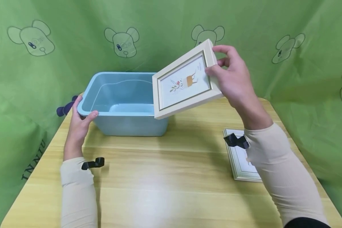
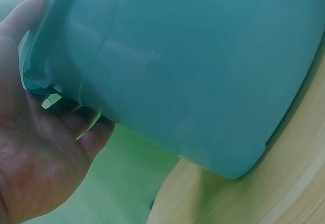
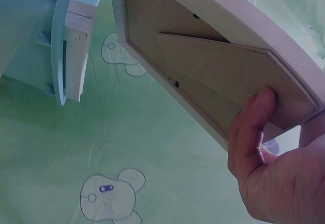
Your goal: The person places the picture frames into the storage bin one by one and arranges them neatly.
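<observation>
A light blue plastic tub (image 1: 131,124) stands on the table, and my left hand (image 1: 79,126) grips its front left rim corner. In the left wrist view the fingers (image 2: 96,135) curl under the rim against the outer wall of the tub (image 2: 193,71). My right hand (image 1: 235,76) pinches a cream picture frame (image 1: 185,109) by its right side, thumb on the front. Held tilted in the air, the frame overlaps the tub's right end in the head view. Its brown backing with stand flap (image 3: 238,76) faces the right wrist camera, fingers pressed against the flap.
A second picture frame (image 1: 236,158) lies flat on the wooden table (image 1: 159,183) at the right, partly hidden by my right sleeve (image 1: 282,177). Green cloth (image 1: 165,19) printed with bear heads hangs behind and at the sides. A pale-edged piece (image 3: 78,56) shows by the tub's rim.
</observation>
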A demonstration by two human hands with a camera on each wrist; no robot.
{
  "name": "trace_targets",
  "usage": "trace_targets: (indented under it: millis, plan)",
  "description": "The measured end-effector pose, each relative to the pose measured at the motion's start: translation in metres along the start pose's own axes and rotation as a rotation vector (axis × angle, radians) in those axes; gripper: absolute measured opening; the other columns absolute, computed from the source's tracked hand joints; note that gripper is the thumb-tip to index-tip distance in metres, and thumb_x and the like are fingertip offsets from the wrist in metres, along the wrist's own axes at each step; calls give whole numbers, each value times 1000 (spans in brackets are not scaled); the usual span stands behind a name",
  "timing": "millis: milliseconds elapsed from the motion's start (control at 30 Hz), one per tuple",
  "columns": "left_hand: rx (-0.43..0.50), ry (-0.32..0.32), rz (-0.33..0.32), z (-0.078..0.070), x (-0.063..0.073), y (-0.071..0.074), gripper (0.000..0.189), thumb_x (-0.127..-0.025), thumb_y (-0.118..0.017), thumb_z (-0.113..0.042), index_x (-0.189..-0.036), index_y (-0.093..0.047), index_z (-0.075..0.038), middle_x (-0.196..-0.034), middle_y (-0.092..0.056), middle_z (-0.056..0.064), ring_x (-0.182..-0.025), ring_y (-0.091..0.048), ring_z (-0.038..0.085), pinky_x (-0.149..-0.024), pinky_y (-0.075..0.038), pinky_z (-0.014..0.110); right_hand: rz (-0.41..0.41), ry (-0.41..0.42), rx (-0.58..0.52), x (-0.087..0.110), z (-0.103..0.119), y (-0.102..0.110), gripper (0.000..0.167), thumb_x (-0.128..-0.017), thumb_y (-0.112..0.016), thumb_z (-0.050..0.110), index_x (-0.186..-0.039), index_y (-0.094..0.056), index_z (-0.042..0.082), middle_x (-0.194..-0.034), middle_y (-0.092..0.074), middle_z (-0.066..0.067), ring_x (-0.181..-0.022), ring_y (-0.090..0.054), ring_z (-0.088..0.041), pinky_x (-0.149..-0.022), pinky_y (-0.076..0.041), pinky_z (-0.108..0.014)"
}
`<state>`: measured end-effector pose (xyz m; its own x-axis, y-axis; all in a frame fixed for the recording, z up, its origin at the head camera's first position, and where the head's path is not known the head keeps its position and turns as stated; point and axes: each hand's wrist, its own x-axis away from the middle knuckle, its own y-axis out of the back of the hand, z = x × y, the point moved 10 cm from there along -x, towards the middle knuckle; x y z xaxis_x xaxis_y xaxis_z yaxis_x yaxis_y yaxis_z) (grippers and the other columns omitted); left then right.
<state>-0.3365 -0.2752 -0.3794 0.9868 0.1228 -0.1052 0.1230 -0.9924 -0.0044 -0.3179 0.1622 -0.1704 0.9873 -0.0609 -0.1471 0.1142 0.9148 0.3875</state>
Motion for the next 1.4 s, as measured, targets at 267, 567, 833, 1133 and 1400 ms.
trace_targets:
  millis: [267, 567, 833, 1133, 1400]
  plan:
    - [-10, 0, -4, 0, 1, 2, 87, -89, -67, -18, -154, -12, -34, -159, -19, 9, -143, -23, 24, -123, -16, 44, 43, -15, 26, -23, 5, -30, 54, -90, -58, 7, -140, -43, 23, -101, -49, -1, -90, -60, -18, -70, -60, -26]
    - [-10, -6, 1, -1, 1, -2, 87, -88, -68, -17, -153, -13, -35, -158, -21, 8, -142, -24, 24, -123, -17, 47, 100, -66, 89, -46, 5, -56, 54, -92, -57, 11, -142, -40, 25, -103, -50, 2, -96, -58, -17, -79, -58, -28]
    - [-5, -22, 5, -4, 1, -4, 85, -88, -68, -17, -152, -14, -37, -158, -20, 8, -142, -24, 23, -123, -17, 47, 111, -81, 88, -58, 7, -66, 59, -92, -57, 10, -146, -37, 24, -106, -50, 2, -97, -59, -16, -79, -58, -27]
    - [-1, -15, -1, -1, 2, -2, 86, -89, -68, -16, -152, -14, -37, -158, -21, 9, -142, -24, 24, -123, -18, 47, 116, -115, 132, -69, 8, -81, 61, -94, -56, 13, -148, -32, 29, -113, -53, -1, -96, -61, -15, -78, -58, -26]
    - [-7, -6, 4, 0, 0, -6, 88, -88, -68, -17, -153, -12, -36, -159, -19, 9, -144, -22, 25, -123, -17, 46, 129, -136, 254, -77, -1, -90, 61, -97, -54, 21, -150, -28, 33, -122, -56, -3, -97, -64, -15, -73, -58, -25]
